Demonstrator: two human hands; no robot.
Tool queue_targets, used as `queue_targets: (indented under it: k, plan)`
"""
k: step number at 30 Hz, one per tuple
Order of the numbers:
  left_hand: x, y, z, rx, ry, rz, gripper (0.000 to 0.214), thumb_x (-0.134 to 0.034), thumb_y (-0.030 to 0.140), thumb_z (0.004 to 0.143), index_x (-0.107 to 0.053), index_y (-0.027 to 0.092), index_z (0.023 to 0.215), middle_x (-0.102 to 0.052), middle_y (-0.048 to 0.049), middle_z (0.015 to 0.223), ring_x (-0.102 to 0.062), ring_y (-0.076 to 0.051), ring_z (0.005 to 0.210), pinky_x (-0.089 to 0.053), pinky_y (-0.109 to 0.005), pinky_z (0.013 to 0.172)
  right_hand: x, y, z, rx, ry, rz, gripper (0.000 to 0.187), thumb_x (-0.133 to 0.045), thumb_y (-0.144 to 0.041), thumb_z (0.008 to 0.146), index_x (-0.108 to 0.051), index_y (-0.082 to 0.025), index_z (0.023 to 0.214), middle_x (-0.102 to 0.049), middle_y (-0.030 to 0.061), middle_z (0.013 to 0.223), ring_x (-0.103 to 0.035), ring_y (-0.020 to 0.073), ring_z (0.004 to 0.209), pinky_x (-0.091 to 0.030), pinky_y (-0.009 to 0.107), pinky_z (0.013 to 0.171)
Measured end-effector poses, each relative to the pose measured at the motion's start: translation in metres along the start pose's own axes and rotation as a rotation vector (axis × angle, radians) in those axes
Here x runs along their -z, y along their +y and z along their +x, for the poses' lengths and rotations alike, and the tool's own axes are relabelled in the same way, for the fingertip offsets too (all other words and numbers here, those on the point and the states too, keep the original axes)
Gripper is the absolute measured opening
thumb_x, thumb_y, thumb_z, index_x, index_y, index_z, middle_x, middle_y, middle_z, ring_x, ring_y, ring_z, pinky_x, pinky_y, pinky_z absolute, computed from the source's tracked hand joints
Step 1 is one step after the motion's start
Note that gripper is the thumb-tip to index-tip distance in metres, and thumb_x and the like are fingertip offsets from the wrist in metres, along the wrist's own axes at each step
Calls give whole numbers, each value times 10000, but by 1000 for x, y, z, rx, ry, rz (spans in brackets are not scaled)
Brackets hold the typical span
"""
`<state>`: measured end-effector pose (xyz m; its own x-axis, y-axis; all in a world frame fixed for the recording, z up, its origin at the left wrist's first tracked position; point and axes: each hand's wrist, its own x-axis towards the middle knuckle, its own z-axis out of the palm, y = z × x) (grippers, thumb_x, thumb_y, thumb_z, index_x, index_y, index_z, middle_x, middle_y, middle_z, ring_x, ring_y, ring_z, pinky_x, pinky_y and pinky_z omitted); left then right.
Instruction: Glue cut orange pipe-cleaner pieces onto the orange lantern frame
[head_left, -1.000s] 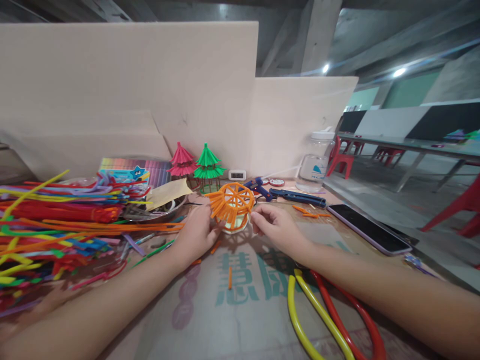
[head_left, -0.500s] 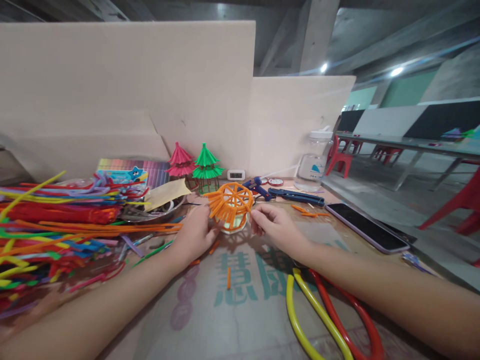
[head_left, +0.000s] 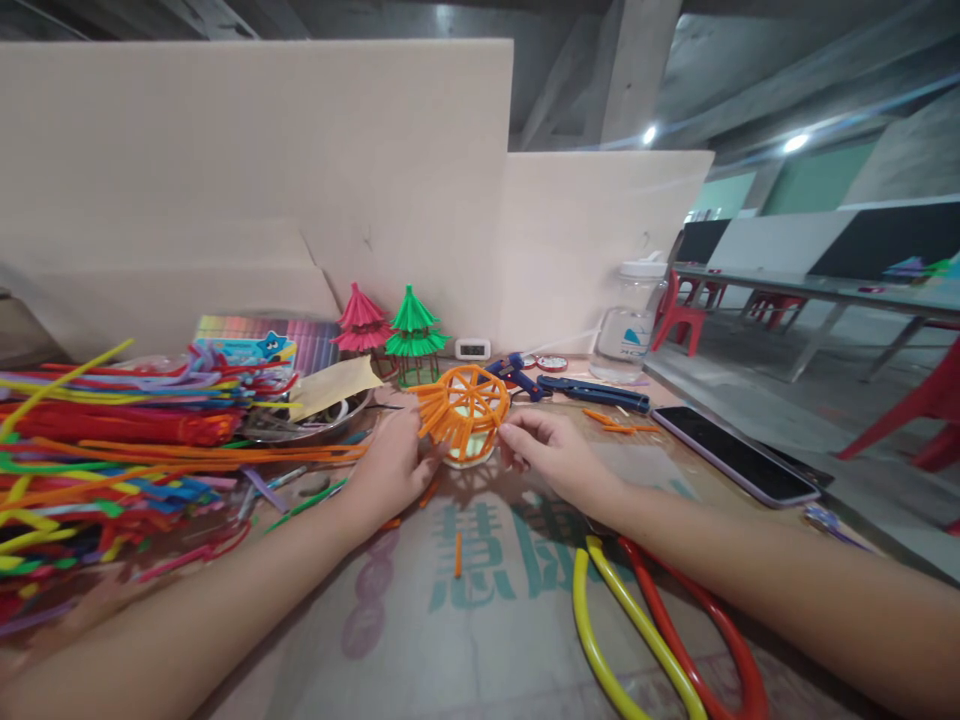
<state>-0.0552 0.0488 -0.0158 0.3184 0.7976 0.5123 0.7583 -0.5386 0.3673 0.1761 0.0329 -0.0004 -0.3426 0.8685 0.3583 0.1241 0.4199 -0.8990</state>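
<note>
An orange pipe-cleaner frame (head_left: 463, 405), shaped like a small roof with spokes, is held between both hands over a pale round base (head_left: 466, 455) on the table. My left hand (head_left: 390, 465) grips its left side with curled fingers. My right hand (head_left: 544, 448) pinches a strand at its right edge. A pink pipe-cleaner pavilion (head_left: 363, 325) and a green one (head_left: 413, 332) stand upright just behind.
A heap of coloured pipe cleaners (head_left: 105, 440) fills the left of the table. Scissors with yellow and red handles (head_left: 645, 620) lie under my right forearm. A phone (head_left: 742, 455), blue pliers (head_left: 592, 392), a glue gun (head_left: 517, 374), a water bottle (head_left: 630, 325) and cardboard walls (head_left: 255, 180) sit behind.
The orange frame and both hands have shifted very slightly; my right fingers have closed in on the frame's right edge. Nothing else has moved.
</note>
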Motion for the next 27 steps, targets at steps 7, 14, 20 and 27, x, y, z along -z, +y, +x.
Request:
queue_targets:
  k: [7,14,20,27]
  plan:
    - [-3,-6,0,-69,-15,91,317,-513,321,866,-567,158,1132,-622,-162,1116,-560,-334,1099,-449,-505,938,-1,1,-1,14,18,-14,298,-513,-360,901,-563,-182,667,-571,-20,591,-507,107,542,-399,238,553]
    - [-3,-5,-1,-56,-41,98,365,-493,373,896,-547,147,1178,-612,-179,1169,-542,-339,1151,-433,-509,967,-1,1,-1,10,44,-10,299,-501,-334,905,-554,-182,653,-571,-18,582,-512,106,533,-403,236,545]
    - [-3,-5,1,-73,-46,34,368,-510,380,890,-542,161,1184,-611,-160,1217,-543,-326,1180,-431,-485,994,-1,2,0,6,55,4,347,-522,-410,904,-553,-183,643,-570,-13,577,-514,109,528,-407,240,535]
    - [-7,-5,2,88,-105,-104,234,-515,370,877,-568,186,1010,-677,-102,1039,-650,-267,968,-518,-414,846,6,8,2,-13,80,91,467,-464,-594,905,-561,-189,693,-585,1,565,-519,125,516,-412,254,522]
